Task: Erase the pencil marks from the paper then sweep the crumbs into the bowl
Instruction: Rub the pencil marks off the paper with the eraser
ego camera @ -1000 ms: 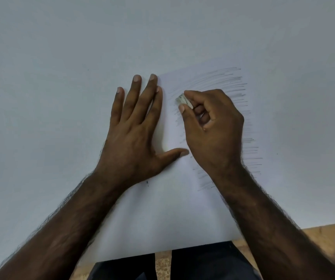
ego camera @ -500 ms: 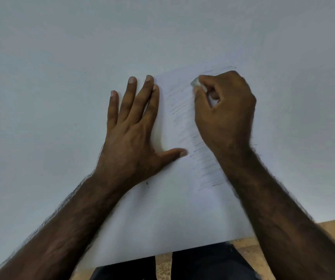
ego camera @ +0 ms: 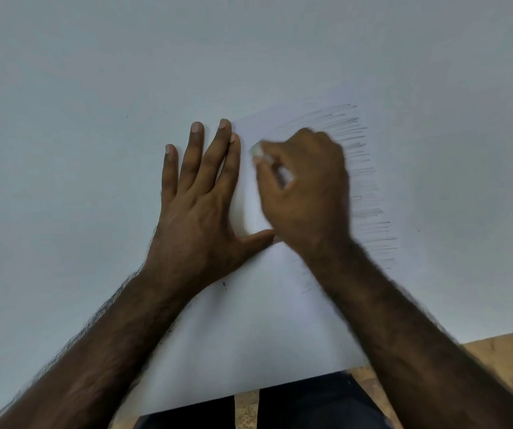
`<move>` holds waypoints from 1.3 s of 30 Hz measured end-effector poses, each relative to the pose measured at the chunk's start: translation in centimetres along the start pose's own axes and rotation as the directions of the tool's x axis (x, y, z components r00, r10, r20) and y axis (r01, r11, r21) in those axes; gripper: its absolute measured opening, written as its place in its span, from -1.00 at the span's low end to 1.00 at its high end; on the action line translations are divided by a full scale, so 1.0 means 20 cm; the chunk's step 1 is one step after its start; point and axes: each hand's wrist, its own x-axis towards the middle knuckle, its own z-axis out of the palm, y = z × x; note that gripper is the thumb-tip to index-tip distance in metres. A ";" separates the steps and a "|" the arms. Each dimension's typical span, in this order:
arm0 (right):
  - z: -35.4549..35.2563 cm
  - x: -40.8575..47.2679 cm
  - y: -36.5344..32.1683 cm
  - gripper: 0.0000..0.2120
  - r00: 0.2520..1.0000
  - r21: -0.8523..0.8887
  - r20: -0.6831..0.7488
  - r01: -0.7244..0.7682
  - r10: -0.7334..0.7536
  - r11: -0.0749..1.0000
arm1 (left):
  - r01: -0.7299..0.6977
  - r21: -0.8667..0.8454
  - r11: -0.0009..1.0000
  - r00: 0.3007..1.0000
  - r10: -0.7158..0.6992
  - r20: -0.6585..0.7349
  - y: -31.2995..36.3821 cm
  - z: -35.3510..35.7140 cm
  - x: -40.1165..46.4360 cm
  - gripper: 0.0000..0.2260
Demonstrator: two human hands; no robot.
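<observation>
Head view: my left hand (ego camera: 199,209) lies flat, fingers spread, pinning the paper (ego camera: 242,335). My right hand (ego camera: 304,190) pinches the eraser (ego camera: 257,151), rubbing just beside my left fingertips. Pencil marks (ego camera: 363,168) remain beyond my right knuckles. Press too hard and the sheet could crease; no bowl visible.

Table (ego camera: 63,150) lies open left, far and right of the paper (ego camera: 249,335). Left hand (ego camera: 199,209) lies flat along the paper's left edge, just beside the right hand (ego camera: 304,193); only a narrow gap between them.
</observation>
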 end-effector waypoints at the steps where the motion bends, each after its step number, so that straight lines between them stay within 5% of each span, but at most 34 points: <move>1: 0.01 -0.02 -0.03 -0.88 0.998 0.005 0.043 0.034 -0.034 0.999 | -0.004 -0.007 1.000 1.000 0.004 -0.008 0.00 0.00 0.00 0.09; 8: -0.04 0.08 0.09 -0.91 0.986 -0.062 -0.123 -0.120 0.112 0.991 | 0.004 0.028 1.000 0.999 -0.006 0.044 0.00 -0.01 0.01 0.16; 14: 0.00 -0.03 -0.03 -0.87 1.000 -0.094 -0.022 0.016 -0.018 0.995 | 0.001 0.009 1.000 1.000 -0.001 0.016 0.00 -0.01 0.00 0.11; 19: -0.03 0.07 0.09 -0.87 0.973 -0.108 -0.165 -0.181 0.162 0.977 | 0.014 0.047 0.999 0.999 -0.016 0.046 -0.01 0.01 0.01 0.18; 24: 0.02 -0.02 -0.02 -0.84 0.999 -0.072 -0.051 -0.008 0.004 0.997 | 0.011 0.048 0.999 0.999 -0.013 0.034 0.00 0.01 0.00 0.13; 30: -0.01 0.10 0.10 -0.90 0.958 -0.062 -0.225 -0.199 0.181 0.978 | 0.021 0.065 0.998 0.998 -0.025 0.061 0.00 0.01 0.01 0.19; 35: 0.06 0.00 -0.07 -0.87 0.998 -0.044 -0.065 -0.014 0.011 0.999 | 0.005 0.052 0.999 1.000 -0.006 0.029 0.00 0.01 0.00 0.13; 39: 0.02 0.08 0.04 -0.90 0.978 -0.122 -0.188 -0.114 0.090 0.986 | 0.013 0.053 0.998 0.999 -0.016 0.046 -0.01 0.01 0.01 0.17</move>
